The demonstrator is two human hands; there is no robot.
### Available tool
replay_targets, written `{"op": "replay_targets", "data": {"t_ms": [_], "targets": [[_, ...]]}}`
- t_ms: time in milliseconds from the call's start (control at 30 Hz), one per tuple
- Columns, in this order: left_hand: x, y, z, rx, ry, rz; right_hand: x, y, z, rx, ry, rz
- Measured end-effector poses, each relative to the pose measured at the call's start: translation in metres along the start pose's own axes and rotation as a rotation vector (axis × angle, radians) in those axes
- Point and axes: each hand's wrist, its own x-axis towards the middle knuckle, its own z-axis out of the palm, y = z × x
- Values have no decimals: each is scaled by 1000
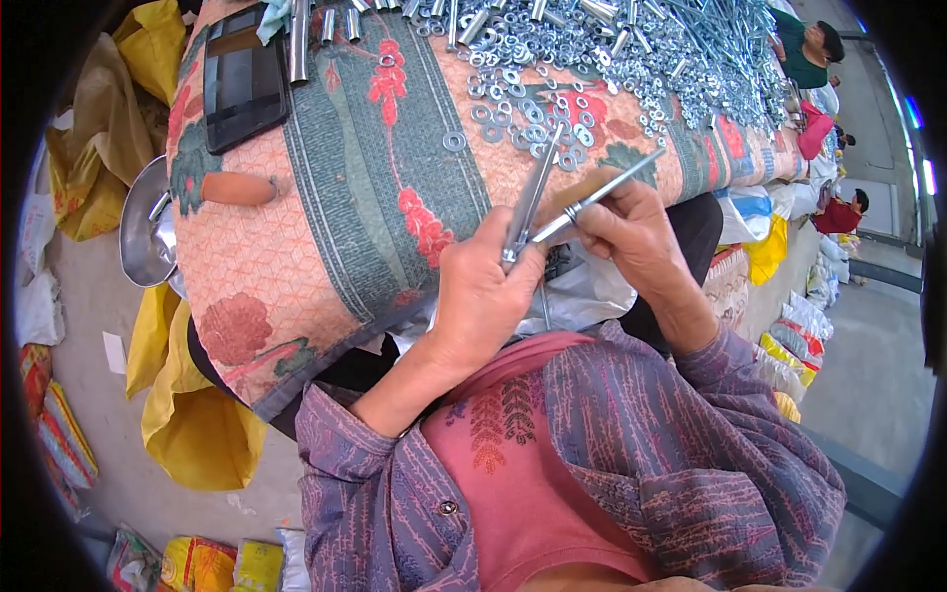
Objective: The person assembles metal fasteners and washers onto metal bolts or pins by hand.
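My left hand [481, 281] is closed around a long silver expansion bolt [534, 192] that points up and away, its lower end near the thumb. My right hand [639, 237] pinches a second silver bolt [623, 178], threaded at its upper right end, with a nut or collar partway along. This bolt slants down to the left, its lower end reaching the fingers of my left hand. Just beyond the hands, loose washers [534, 132] lie scattered on the flowered cloth [375, 187]. Part of the grip of each hand is hidden by the fingers.
A large heap of nuts, washers and bolts [681, 59] covers the far right. Metal sleeves [328, 27] and a black phone [245, 84] lie far left, near a reddish-brown rounded piece [240, 188]. A metal bowl [138, 232] and yellow sacks [202, 414] stand left. People sit far right.
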Motion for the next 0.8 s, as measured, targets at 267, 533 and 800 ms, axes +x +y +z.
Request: {"op": "replay_targets", "data": {"t_ms": [267, 533, 800], "targets": [[5, -9, -4, 282, -50, 270, -15, 1, -17, -111, 23, 40], [-2, 5, -5, -506, -236, -253, 31, -15, -38, -680, 262, -202], [4, 5, -17, -491, -272, -206, 76, -1, -50, -964, 367, -338]]}}
